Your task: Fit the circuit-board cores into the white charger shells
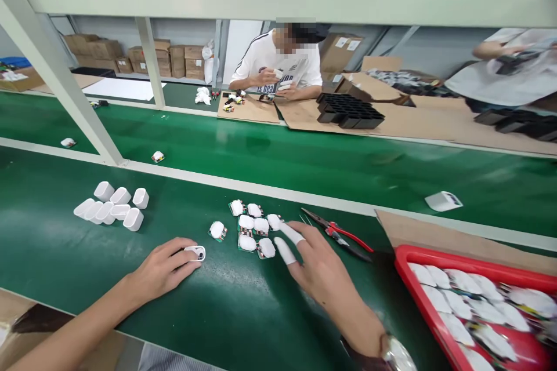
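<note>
On the green bench my left hand [167, 266] is closed around a small white plastic housing [199, 253], whose open end faces right. My right hand [319, 264] wears white finger covers on its thumb and index finger, held apart. The index tip reaches the edge of a white-topped circuit board [274, 221]; whether it presses on it I cannot tell. That board belongs to a cluster of several similar boards [246, 222], and a single board [217, 230] lies to the cluster's left. Further left stand several empty white housings [120, 196].
Red-handled pliers [337, 235] lie beyond my right hand. A red tray [402, 261] of white-topped boards is at the right. Behind runs a green conveyor belt [270, 151] carrying a white housing [442, 201]. Across it a person [278, 64] handles white pieces near black trays [350, 110].
</note>
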### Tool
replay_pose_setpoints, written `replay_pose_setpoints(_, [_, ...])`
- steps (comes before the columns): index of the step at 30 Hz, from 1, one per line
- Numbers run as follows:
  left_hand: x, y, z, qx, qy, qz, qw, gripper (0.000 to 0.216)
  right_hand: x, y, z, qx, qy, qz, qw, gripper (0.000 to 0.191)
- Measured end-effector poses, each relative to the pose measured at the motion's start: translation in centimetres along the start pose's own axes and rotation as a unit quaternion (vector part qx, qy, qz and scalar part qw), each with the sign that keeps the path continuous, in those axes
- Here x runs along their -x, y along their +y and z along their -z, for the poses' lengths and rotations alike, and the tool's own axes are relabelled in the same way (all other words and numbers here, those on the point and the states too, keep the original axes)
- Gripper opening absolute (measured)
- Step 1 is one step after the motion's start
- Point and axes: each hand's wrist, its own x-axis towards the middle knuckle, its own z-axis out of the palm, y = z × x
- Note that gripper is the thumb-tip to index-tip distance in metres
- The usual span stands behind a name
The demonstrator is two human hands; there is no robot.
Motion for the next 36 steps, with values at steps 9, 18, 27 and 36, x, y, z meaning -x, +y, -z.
replay_pose_setpoints(9, [-1.4, 0.8, 0.3, 0.097, 0.029, 0.125, 0.987, 0.004, -3.4, -4.4, -3.4, -0.089, -0.003, 0.09, 0.992, 0.02])
replay_pose_setpoints(18, [-8.3, -3.8, 0.4, 0.19, 0.074, 0.339, 0.918, 0.039, -2.1, -4.0, -4.0, -0.085, -0.022, 0.071, 0.994, 0.029])
replay_pose_setpoints(27, [-22.6, -13.6, -1.5, -0.066, 0.037, 0.324, 0.943, 0.041, -1.4, -3.8, -4.1, -0.034, 0.01, 0.076, 0.996, 0.017])
replay_pose_setpoints(36, [-19.7, -14.3, 1.5, -0.189, -0.008, 0.333, 0.924, 0.036, -1.4, -4.3, -4.2, -0.05, 0.01, 0.078, 0.996, 0.016])
